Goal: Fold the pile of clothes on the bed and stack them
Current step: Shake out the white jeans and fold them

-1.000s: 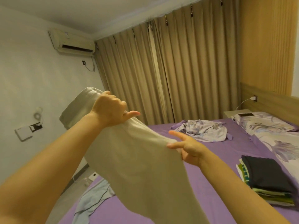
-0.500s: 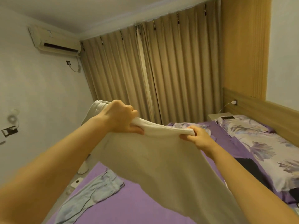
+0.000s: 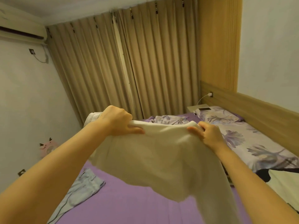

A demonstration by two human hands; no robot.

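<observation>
Nearest, two bare forearms reaching forward from the bottom corners over the bed (image 3: 129,199), covered in a plain purple sheet. Between them, held up in the air above the sheet, a cream-white garment (image 3: 153,159): soft, unpatterned, slightly blurred, top edge stretched into a shallow sagging line between the hands, body hanging in a broad loose curve, one long part trailing down toward the bottom right, another rolled part sticking out behind the left wrist. Left hand (image 3: 119,122) clenched round the garment's top edge, knuckles up, thumb pressed along the cloth. Right hand (image 3: 208,135) pinching the same edge, thumb in front, fingers curled behind. Lower left on the sheet, lying flat and creased, a pale blue garment (image 3: 80,189). To the right, a floral quilt (image 3: 252,143) in lilac and grey along the wooden headboard (image 3: 267,110), with something dark at its near end, too cut off to identify. Further back, a crumpled floral cloth (image 3: 166,119) on the sheet, a floral pillow (image 3: 221,116), and a bedside table (image 3: 192,108) with a dark phone (image 3: 204,108) and a white cable running up to a wall plug. Behind all, tan pleated curtains (image 3: 129,62) and, upper left, an air conditioner (image 3: 21,33).
</observation>
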